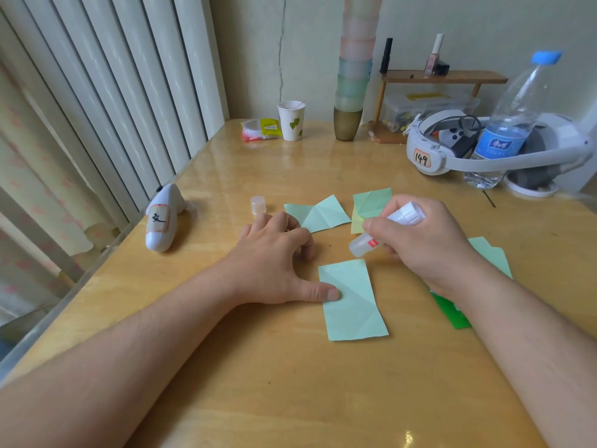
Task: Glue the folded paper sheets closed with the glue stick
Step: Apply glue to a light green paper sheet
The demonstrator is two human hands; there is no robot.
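glue stick [384,229]: uncapped, tilted, nozzle end down-left, gripped in your right hand [426,240] with fingers curled round the barrel, held just above the surface [258,367]. folded green sheet [352,299]: flat on the surface in front of you, your left thumb [323,291] pressing its left edge; the other fingers of your left hand [274,253] are bent, tips on the surface. cap [257,205]: upright, just beyond that hand. two creased green sheets [318,215] [371,203]: further back. more green paper [491,257]: under your right wrist.
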